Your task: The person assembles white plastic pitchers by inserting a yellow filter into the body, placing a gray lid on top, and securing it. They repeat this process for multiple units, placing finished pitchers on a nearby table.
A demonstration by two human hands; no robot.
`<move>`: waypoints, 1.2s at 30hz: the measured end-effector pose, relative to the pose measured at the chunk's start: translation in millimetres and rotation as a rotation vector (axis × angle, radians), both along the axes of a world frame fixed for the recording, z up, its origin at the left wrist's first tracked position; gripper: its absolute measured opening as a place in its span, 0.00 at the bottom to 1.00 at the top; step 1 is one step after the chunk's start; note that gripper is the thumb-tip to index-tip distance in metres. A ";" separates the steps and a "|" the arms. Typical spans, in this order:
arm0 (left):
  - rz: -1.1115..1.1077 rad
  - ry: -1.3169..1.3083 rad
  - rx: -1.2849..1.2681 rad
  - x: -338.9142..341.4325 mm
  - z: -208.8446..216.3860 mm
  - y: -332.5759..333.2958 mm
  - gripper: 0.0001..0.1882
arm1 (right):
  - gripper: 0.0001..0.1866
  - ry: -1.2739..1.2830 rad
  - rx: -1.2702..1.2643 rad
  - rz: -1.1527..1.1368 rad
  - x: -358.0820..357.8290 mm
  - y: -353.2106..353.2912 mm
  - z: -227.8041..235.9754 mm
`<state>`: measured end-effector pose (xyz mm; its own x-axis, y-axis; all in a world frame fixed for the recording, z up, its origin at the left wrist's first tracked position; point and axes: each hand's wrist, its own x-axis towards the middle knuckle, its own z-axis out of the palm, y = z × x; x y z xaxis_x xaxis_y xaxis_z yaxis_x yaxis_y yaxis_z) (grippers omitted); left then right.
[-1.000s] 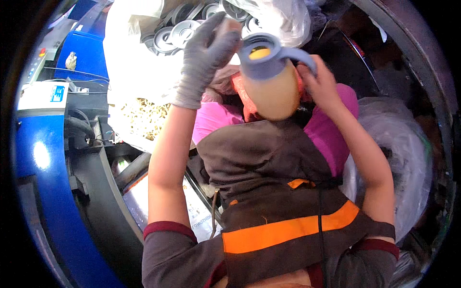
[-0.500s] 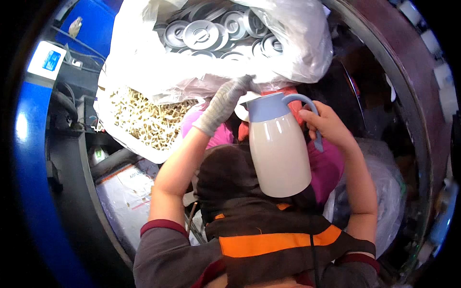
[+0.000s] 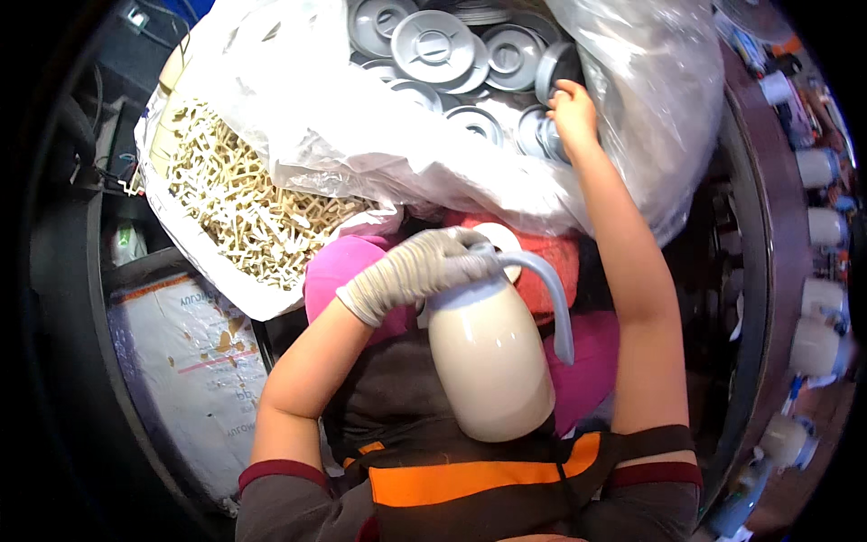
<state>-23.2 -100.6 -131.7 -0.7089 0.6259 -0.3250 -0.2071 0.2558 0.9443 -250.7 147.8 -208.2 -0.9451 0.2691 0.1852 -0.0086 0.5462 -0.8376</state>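
A crumpled white plastic bag (image 3: 668, 90) spreads across the top of the frame, its mouth open. Along the right edge runs a long brown surface (image 3: 769, 244), bearing a row of pale jugs (image 3: 820, 300) with blue-grey parts. The person's dark apron (image 3: 379, 397), crossed by an orange band (image 3: 470, 483), fills the lower centre. A white sack (image 3: 242, 298) sits open at left, partly under the bag, and a white printed package (image 3: 194, 388) lies at lower left.

In the centre, over the lap, is a cream pitcher (image 3: 492, 361), leaning in the frame with its base toward the lower right and its blue-grey handle (image 3: 553, 294) facing right. Just above it lies a red cloth (image 3: 551, 271). The gloved left hand (image 3: 433, 265) is closed over the pitcher's top. The bare right hand (image 3: 571, 113), at upper right of centre, has bent fingers touching the rim of a tilted grey lid (image 3: 547, 70); whether they pinch it, I cannot tell. More round lids (image 3: 433, 47) overlap inside the bag. A white ring (image 3: 495, 231) shows beside the left hand's fingers. Smallest are the beige pieces (image 3: 253, 208) heaped in the sack.
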 end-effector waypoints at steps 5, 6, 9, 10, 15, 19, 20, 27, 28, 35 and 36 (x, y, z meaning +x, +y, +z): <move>-0.013 -0.018 -0.105 -6.4 -4.6 4.7 0.27 | 0.34 0.027 -0.065 -0.104 -66.4 -1.9 -27.4; -0.086 0.158 -0.060 -9.0 -9.0 6.7 0.27 | 0.35 0.117 -0.017 -0.052 -81.7 21.7 -38.4; -0.123 0.489 -0.075 -5.6 -28.6 2.0 0.28 | 0.35 -0.072 -0.302 0.009 -53.7 -16.9 -2.9; -0.135 0.431 -0.091 -7.1 -23.9 2.9 0.28 | 0.33 -0.065 -0.301 -0.010 -54.9 -12.1 -7.7; 0.186 0.112 -0.103 -2.7 -8.5 4.4 0.23 | 0.21 -0.153 -0.691 0.106 -9.4 -45.5 29.1; 0.408 0.092 0.113 -11.7 -6.5 -13.6 0.14 | 0.24 -0.022 -0.876 0.404 117.1 -40.4 143.8; 0.521 0.048 0.282 -9.0 -11.7 -20.6 0.12 | 0.24 0.040 -0.834 0.424 147.0 -22.9 168.4; 0.771 -0.623 1.079 -11.7 -18.9 -16.8 0.20 | 0.32 0.219 -0.263 0.230 286.3 57.0 154.0; 0.759 -0.626 1.063 -8.7 -17.4 -13.2 0.20 | 0.33 0.250 -0.176 0.250 296.5 49.9 145.7; 0.738 -0.670 1.021 -0.9 -18.6 -0.1 0.19 | 0.39 0.290 0.159 0.289 325.7 31.5 156.0; 0.748 -0.684 1.016 0.1 -14.8 0.1 0.19 | 0.39 0.302 0.174 0.313 327.0 32.5 155.3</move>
<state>-23.0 -100.5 -146.5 -0.8592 0.3463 -0.3766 -0.4691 -0.8271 0.3097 76.3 180.3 -52.9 -0.8725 -0.0802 0.4819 -0.4252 0.6107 -0.6680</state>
